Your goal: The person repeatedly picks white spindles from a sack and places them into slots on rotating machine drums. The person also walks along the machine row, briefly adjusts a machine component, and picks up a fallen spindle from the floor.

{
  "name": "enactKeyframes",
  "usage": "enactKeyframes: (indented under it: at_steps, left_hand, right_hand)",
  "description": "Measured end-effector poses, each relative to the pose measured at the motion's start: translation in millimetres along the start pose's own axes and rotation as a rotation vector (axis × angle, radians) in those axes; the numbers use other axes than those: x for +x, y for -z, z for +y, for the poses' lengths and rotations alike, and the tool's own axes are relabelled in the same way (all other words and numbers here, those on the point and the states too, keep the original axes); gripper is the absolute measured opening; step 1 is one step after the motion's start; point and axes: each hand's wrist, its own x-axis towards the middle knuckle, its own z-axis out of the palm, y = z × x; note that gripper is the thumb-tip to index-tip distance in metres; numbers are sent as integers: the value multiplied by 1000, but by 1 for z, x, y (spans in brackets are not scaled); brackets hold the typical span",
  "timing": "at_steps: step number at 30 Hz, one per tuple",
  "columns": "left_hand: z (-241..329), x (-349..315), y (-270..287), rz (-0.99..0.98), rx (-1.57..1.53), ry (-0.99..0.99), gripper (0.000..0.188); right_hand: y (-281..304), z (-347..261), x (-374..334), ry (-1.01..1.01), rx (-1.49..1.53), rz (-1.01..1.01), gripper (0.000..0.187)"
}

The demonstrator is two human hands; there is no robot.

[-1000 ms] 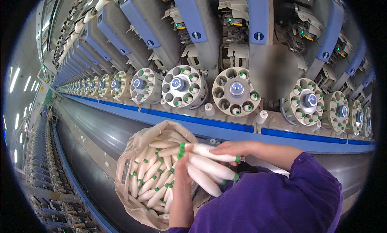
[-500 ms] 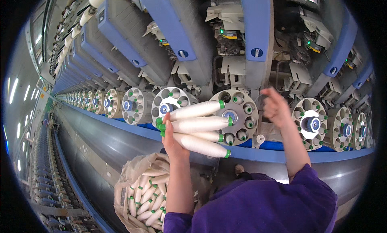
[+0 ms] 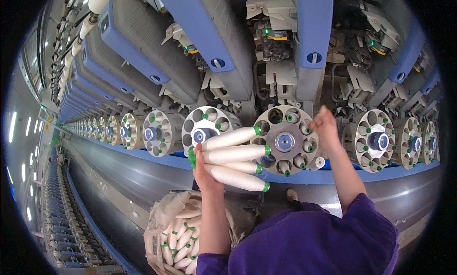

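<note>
My left hand is closed round the green-tipped ends of several white yarn bobbins, which fan out to the right. Behind their far ends stands a round bobbin magazine with a blue hub, its pockets partly filled with green-topped bobbins. My right hand is at the upper right rim of this magazine, beside a bobbin in its pocket. Its fingers are drawn together and slightly blurred; what they hold, if anything, is too small to make out.
Below my left forearm stands an open plastic sack full of white bobbins. More magazines, such as the one on the right, line the blue rail. Grey and blue machine housings rise behind. A second machine row runs along the left.
The view has shifted a little. The nearest magazine's bobbins sit at different places round its hub. My right hand has come closer to its rim; my left still holds the bobbins.
</note>
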Motion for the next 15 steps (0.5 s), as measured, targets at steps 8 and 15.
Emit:
enactKeyframes:
  at_steps: [8, 15]
  left_hand:
    - [-42, 48, -3, -214, 893, -222, 31]
    - [-21, 41, -4, -317, 339, 224, 32]
  right_hand:
    - [-17, -55, -20, -46, 291, -439, 24]
    - [-89, -12, -63, 204, -414, -368, 13]
